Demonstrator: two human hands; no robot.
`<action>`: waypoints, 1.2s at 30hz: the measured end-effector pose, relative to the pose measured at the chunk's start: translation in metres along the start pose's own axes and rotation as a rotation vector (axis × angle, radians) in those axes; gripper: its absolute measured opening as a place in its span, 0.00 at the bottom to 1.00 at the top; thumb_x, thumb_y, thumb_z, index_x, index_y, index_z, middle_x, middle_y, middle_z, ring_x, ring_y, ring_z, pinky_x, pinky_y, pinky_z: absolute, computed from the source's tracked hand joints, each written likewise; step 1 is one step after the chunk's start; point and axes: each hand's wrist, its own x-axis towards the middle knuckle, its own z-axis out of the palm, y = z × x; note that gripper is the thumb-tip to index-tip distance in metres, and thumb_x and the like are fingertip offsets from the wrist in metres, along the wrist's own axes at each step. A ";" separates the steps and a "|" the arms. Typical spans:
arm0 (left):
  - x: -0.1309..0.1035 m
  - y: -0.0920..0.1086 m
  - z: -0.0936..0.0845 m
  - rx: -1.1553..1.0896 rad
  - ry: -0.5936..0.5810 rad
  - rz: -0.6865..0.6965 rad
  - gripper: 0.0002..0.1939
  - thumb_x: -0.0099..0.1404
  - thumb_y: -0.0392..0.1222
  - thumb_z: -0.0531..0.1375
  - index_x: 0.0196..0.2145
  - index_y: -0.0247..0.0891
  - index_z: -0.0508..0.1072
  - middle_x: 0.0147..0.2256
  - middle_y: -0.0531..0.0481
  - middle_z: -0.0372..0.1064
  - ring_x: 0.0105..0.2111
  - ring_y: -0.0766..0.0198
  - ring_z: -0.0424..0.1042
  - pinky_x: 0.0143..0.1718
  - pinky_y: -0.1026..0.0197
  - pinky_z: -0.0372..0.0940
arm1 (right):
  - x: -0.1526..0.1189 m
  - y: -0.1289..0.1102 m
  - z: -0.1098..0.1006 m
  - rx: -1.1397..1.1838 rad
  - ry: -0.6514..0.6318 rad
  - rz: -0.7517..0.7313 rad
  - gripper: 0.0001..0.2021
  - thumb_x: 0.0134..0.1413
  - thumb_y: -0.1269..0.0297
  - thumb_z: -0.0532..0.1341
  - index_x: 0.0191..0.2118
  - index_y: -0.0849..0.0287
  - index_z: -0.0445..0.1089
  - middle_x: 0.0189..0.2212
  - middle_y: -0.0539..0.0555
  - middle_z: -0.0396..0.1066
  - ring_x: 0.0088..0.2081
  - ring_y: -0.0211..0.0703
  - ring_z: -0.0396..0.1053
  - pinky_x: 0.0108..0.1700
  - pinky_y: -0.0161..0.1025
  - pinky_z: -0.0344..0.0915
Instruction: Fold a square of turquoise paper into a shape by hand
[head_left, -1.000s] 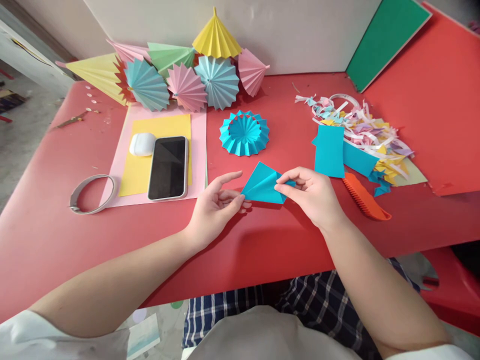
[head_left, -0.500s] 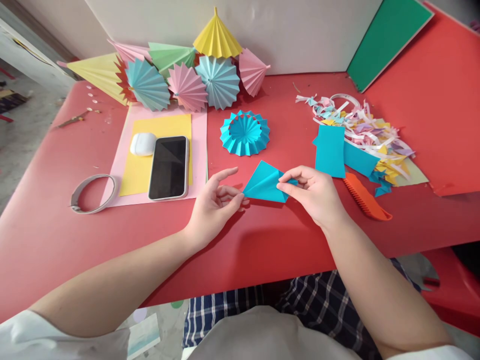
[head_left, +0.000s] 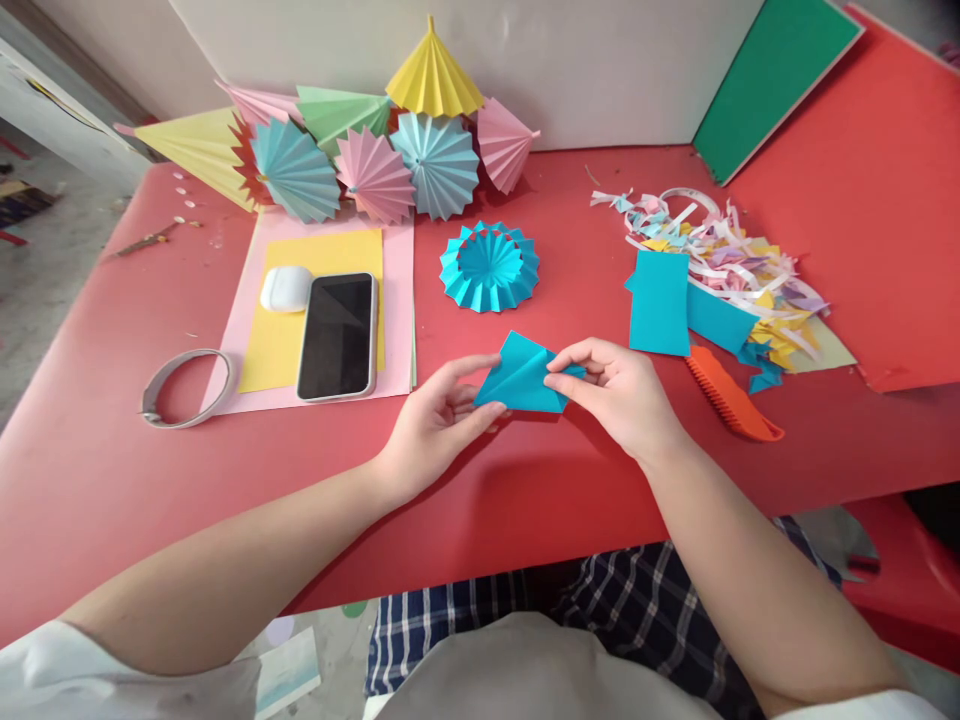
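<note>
Between my two hands is a folded piece of blue paper [head_left: 517, 372] with crease lines running across it. My right hand [head_left: 619, 390] pinches its right side between thumb and fingertips. At the paper's left end, my left hand [head_left: 442, 425] holds it, with the thumb along the lower edge and the index finger by the upper edge. The other left fingers are curled, partly behind the paper. Just beyond the hands lies a pleated blue paper ring [head_left: 489, 266].
Pleated paper umbrellas [head_left: 435, 75] stand along the wall. At left are a phone [head_left: 337, 335], white earbud case [head_left: 286, 289], coloured sheets [head_left: 255, 350] and a wristband [head_left: 152, 395]. At right lie blue paper pieces [head_left: 660, 302], paper scraps [head_left: 720, 250] and an orange comb-edged tool [head_left: 735, 395].
The blue paper has shifted slightly left and toward me, with my right hand moving along. My left thumb and index finger have come in over its left end.
</note>
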 end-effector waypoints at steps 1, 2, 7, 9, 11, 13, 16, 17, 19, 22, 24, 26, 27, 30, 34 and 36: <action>0.000 0.000 0.001 -0.004 -0.031 -0.009 0.21 0.60 0.40 0.60 0.51 0.40 0.64 0.32 0.50 0.73 0.32 0.64 0.75 0.35 0.63 0.71 | -0.001 0.001 0.001 0.010 -0.010 -0.009 0.06 0.46 0.63 0.64 0.32 0.57 0.70 0.32 0.50 0.73 0.34 0.38 0.71 0.35 0.35 0.69; 0.000 -0.001 0.002 -0.015 -0.048 -0.021 0.20 0.60 0.40 0.60 0.50 0.39 0.64 0.33 0.49 0.73 0.33 0.63 0.75 0.35 0.62 0.71 | -0.001 0.002 0.002 0.019 -0.021 -0.016 0.08 0.46 0.63 0.64 0.34 0.56 0.69 0.33 0.50 0.73 0.34 0.38 0.71 0.35 0.35 0.69; 0.001 -0.003 0.002 -0.065 -0.021 -0.019 0.16 0.61 0.39 0.60 0.47 0.35 0.66 0.33 0.48 0.73 0.33 0.61 0.76 0.35 0.60 0.72 | -0.003 0.002 0.004 0.025 -0.081 -0.061 0.18 0.46 0.65 0.64 0.46 0.52 0.66 0.45 0.52 0.69 0.42 0.41 0.70 0.39 0.37 0.69; 0.001 -0.004 0.002 -0.061 -0.016 -0.007 0.14 0.60 0.39 0.60 0.44 0.35 0.68 0.32 0.49 0.73 0.33 0.61 0.76 0.34 0.60 0.73 | -0.003 0.002 0.004 0.031 -0.087 -0.076 0.18 0.46 0.65 0.64 0.46 0.51 0.65 0.44 0.51 0.69 0.42 0.42 0.69 0.40 0.38 0.69; 0.001 -0.005 0.001 -0.059 -0.015 -0.004 0.12 0.60 0.39 0.60 0.43 0.35 0.69 0.31 0.49 0.74 0.33 0.61 0.76 0.34 0.60 0.73 | -0.003 0.003 0.004 0.029 -0.080 -0.079 0.19 0.46 0.65 0.64 0.46 0.50 0.65 0.41 0.51 0.70 0.40 0.41 0.70 0.38 0.37 0.69; 0.001 -0.005 0.001 -0.059 -0.012 -0.002 0.11 0.60 0.39 0.60 0.42 0.36 0.71 0.31 0.50 0.74 0.32 0.62 0.76 0.34 0.61 0.73 | -0.003 0.003 0.004 -0.011 -0.074 -0.075 0.16 0.45 0.64 0.65 0.43 0.51 0.66 0.39 0.50 0.70 0.37 0.40 0.69 0.36 0.37 0.69; 0.000 -0.004 0.001 -0.052 -0.004 -0.014 0.10 0.60 0.39 0.61 0.40 0.35 0.72 0.30 0.49 0.74 0.31 0.62 0.76 0.33 0.61 0.73 | -0.004 0.003 0.004 -0.093 -0.084 -0.051 0.09 0.46 0.62 0.64 0.36 0.55 0.69 0.32 0.49 0.70 0.31 0.38 0.68 0.31 0.35 0.68; 0.000 -0.004 0.001 -0.055 -0.001 -0.023 0.10 0.59 0.40 0.61 0.39 0.35 0.73 0.29 0.49 0.74 0.30 0.62 0.76 0.34 0.60 0.73 | -0.004 0.003 0.004 -0.100 -0.089 -0.042 0.08 0.47 0.61 0.64 0.34 0.56 0.69 0.29 0.49 0.69 0.29 0.37 0.68 0.29 0.34 0.68; 0.000 -0.003 0.001 -0.070 0.006 -0.039 0.11 0.59 0.41 0.61 0.39 0.34 0.73 0.29 0.49 0.75 0.30 0.61 0.76 0.34 0.59 0.73 | -0.004 0.001 0.004 -0.069 -0.104 -0.024 0.07 0.47 0.61 0.63 0.33 0.57 0.69 0.27 0.48 0.69 0.26 0.36 0.68 0.27 0.34 0.68; 0.000 -0.003 0.001 -0.082 0.035 -0.055 0.11 0.58 0.41 0.62 0.38 0.34 0.74 0.28 0.49 0.75 0.29 0.62 0.76 0.34 0.59 0.73 | -0.004 0.000 0.004 0.027 -0.164 0.025 0.08 0.47 0.61 0.63 0.33 0.57 0.68 0.26 0.48 0.69 0.24 0.37 0.71 0.28 0.35 0.70; 0.001 -0.002 0.001 -0.091 0.054 -0.070 0.10 0.58 0.40 0.62 0.37 0.34 0.75 0.27 0.49 0.76 0.28 0.62 0.76 0.33 0.60 0.73 | -0.005 -0.001 0.004 0.069 -0.203 0.053 0.08 0.47 0.61 0.63 0.34 0.57 0.69 0.27 0.48 0.70 0.25 0.37 0.72 0.29 0.36 0.71; 0.002 -0.002 0.000 -0.123 0.058 -0.082 0.09 0.57 0.39 0.63 0.37 0.35 0.75 0.27 0.50 0.76 0.28 0.63 0.76 0.33 0.61 0.73 | -0.005 -0.001 0.003 0.095 -0.220 0.066 0.08 0.47 0.61 0.63 0.34 0.57 0.69 0.28 0.48 0.70 0.25 0.37 0.73 0.29 0.35 0.72; 0.002 -0.002 0.000 -0.147 0.054 -0.086 0.08 0.57 0.39 0.63 0.36 0.35 0.75 0.27 0.50 0.76 0.28 0.63 0.76 0.33 0.61 0.73 | -0.005 -0.001 0.003 0.108 -0.225 0.068 0.08 0.48 0.62 0.63 0.35 0.57 0.70 0.28 0.48 0.71 0.25 0.37 0.73 0.29 0.35 0.72; 0.003 -0.003 0.000 -0.233 0.042 -0.082 0.06 0.57 0.38 0.63 0.35 0.37 0.75 0.27 0.51 0.76 0.29 0.63 0.76 0.34 0.62 0.73 | -0.004 0.000 0.001 0.145 -0.240 0.075 0.07 0.49 0.63 0.62 0.35 0.57 0.72 0.29 0.49 0.72 0.25 0.37 0.74 0.29 0.35 0.73; 0.002 -0.003 -0.001 -0.321 0.026 -0.103 0.05 0.57 0.37 0.63 0.34 0.36 0.76 0.28 0.49 0.76 0.30 0.61 0.76 0.36 0.58 0.73 | -0.003 0.002 -0.003 0.190 -0.257 0.080 0.07 0.50 0.66 0.60 0.36 0.57 0.74 0.30 0.50 0.74 0.24 0.36 0.73 0.30 0.36 0.73; 0.001 -0.002 -0.002 -0.359 0.023 -0.132 0.05 0.56 0.36 0.62 0.33 0.36 0.76 0.29 0.48 0.76 0.32 0.59 0.76 0.36 0.57 0.72 | -0.003 0.004 -0.004 0.202 -0.260 0.072 0.08 0.50 0.68 0.59 0.36 0.57 0.74 0.29 0.50 0.74 0.24 0.36 0.73 0.30 0.36 0.73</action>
